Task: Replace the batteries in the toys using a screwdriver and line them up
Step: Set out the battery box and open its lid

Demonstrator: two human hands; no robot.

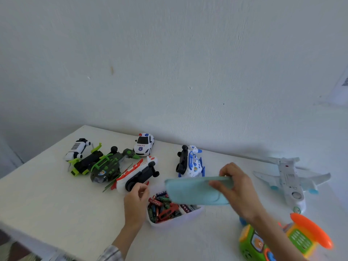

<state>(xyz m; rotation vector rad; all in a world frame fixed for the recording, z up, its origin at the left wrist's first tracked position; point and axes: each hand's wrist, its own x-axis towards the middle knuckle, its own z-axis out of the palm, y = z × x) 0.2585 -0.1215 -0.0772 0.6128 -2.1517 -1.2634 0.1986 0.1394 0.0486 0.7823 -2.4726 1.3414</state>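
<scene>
A white box full of batteries sits in the middle of the table. My right hand holds its light blue lid lifted and tilted above the box. My left hand rests against the box's left rim, fingers loosely curled. Several toys lie behind: a white-and-black vehicle, a green-black helicopter, a red-white helicopter on its side, a police car and a blue-white helicopter. I see no screwdriver.
A white toy plane lies belly-up at the right. A green and orange toy phone stands at the front right, partly behind my right forearm. The white table meets the wall at the back; its left edge drops off.
</scene>
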